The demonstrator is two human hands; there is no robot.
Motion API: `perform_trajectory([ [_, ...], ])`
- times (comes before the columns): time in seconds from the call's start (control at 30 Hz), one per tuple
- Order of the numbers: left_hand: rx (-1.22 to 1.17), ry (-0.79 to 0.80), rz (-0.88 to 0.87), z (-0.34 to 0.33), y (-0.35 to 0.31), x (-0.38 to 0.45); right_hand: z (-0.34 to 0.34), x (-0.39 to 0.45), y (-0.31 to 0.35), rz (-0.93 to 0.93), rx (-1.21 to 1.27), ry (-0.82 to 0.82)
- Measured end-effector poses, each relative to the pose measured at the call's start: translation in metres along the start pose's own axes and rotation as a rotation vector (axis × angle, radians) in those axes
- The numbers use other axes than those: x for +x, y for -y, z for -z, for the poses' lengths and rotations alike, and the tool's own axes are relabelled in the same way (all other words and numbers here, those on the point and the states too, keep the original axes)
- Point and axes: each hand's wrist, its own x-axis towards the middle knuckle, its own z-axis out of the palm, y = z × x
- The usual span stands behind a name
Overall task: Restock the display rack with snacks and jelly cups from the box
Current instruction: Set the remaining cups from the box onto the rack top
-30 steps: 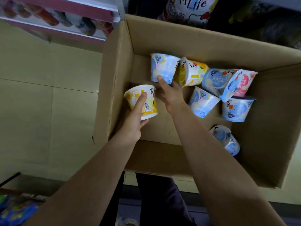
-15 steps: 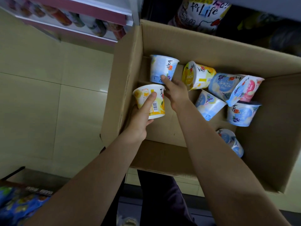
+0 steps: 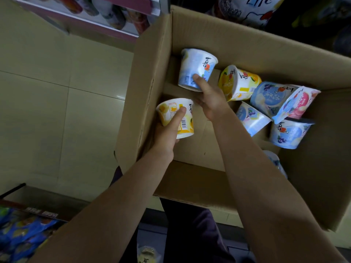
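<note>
An open cardboard box (image 3: 247,44) holds several jelly cups. My left hand (image 3: 167,133) grips a yellow jelly cup (image 3: 171,112) near the box's left wall, thumb across its label. My right hand (image 3: 209,99) wraps its fingers around a blue jelly cup (image 3: 195,67) at the box's far left, held upside down. To the right lie another yellow cup (image 3: 237,82), a blue cup with its lid up (image 3: 267,95), a pink cup (image 3: 302,103) and more blue cups (image 3: 250,118) (image 3: 288,133). One blue cup (image 3: 275,162) is partly hidden by my right forearm.
A pink-edged display shelf (image 3: 91,18) with packaged goods runs along the top left. A rack of blue snack bags (image 3: 22,232) sits at the bottom left. Tiled floor (image 3: 57,111) lies left of the box. Dark shelving with a large printed bag (image 3: 250,8) stands behind the box.
My right hand has closed around the blue cup and lifted it slightly. The left hand keeps its hold on the yellow cup. The view has shifted a little.
</note>
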Motion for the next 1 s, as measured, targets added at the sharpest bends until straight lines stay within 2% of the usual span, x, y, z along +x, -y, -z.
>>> perform_trajectory([
  [0.23, 0.042, 0.069, -0.050, 0.002, -0.014, -0.026, 0.009, -0.045, 0.020, -0.006, 0.072, 0.015],
  [0.53, 0.093, 0.286, -0.247, 0.043, -0.044, -0.118, 0.003, -0.188, 0.037, 0.166, 0.252, -0.059],
  [0.67, 0.142, 0.393, -0.287, 0.105, -0.067, -0.170, -0.037, -0.273, 0.047, 0.253, 0.353, -0.124],
  [0.8, 0.068, 0.405, -0.351, 0.188, -0.100, -0.213, -0.104, -0.349, 0.057, 0.323, 0.421, -0.134],
  [1.0, -0.055, 0.403, -0.638, 0.296, -0.179, -0.287, -0.220, -0.437, 0.086, 0.389, 0.445, 0.033],
])
